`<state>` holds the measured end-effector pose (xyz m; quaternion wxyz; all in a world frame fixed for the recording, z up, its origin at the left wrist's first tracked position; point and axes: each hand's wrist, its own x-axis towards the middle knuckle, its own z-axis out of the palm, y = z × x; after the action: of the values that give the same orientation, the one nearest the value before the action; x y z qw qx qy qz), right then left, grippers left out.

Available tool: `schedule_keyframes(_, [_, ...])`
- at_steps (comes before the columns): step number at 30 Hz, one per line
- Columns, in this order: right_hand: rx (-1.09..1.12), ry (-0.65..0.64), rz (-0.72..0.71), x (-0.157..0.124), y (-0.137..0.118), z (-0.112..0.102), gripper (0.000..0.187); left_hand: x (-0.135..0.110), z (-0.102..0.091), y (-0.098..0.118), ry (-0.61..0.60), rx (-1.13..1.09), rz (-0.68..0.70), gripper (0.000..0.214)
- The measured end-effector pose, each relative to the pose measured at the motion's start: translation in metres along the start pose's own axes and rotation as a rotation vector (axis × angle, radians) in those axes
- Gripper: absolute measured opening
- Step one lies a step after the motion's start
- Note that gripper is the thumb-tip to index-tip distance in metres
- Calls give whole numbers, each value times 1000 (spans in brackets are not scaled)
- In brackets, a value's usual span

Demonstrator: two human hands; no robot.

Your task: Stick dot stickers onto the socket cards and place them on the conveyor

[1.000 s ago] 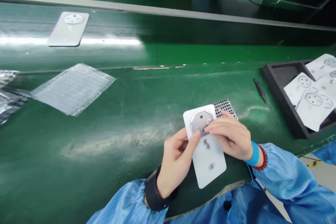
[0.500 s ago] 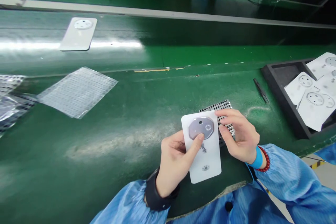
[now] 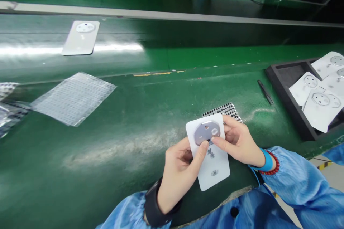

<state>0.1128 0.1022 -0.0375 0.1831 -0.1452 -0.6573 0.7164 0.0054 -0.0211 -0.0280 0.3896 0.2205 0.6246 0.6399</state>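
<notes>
My left hand [image 3: 180, 171] grips a white phone back cover [image 3: 215, 164] by its left side, the thumb lying at the lower edge of the grey camera plate [image 3: 202, 132]. My right hand [image 3: 239, 141] holds the cover's right edge, its fingers partly hidden behind and its thumb pressed on the camera plate. A dark round spot shows on the plate between the two thumb tips. Just behind the cover lies a sheet of small black dots [image 3: 224, 110], partly covered by the cover and my right hand.
Black tweezers [image 3: 265, 92] lie to the right, beside a black tray [image 3: 286, 109] with several white covers [image 3: 321, 112]. At left are a translucent dotted sheet [image 3: 75, 98] and silvery packets [image 3: 10, 118]. Another white phone cover [image 3: 82, 39] rests farther back.
My right hand has moved left from the dotted sheet onto the cover, its thumb now on the camera plate. A dark spot now shows by the thumbs. The cover has tilted slightly.
</notes>
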Motion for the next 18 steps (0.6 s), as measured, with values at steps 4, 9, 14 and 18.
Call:
schedule_keyframes(4, [36, -3, 25, -1, -1, 2, 35, -2, -1, -1, 21, 36, 36, 11])
schedule_keyframes(9, [9, 34, 41, -3, -2, 4, 26, -2, 1, -2, 52, 55, 87, 8])
schedule_keyframes(14, [14, 52, 45, -4, -3, 5, 22, -5, -1, -6, 40, 82, 119, 8])
schedule_keyframes(18, [-16, 53, 41, -4, -3, 4, 19, -6, -3, -7, 24, 120, 153, 8])
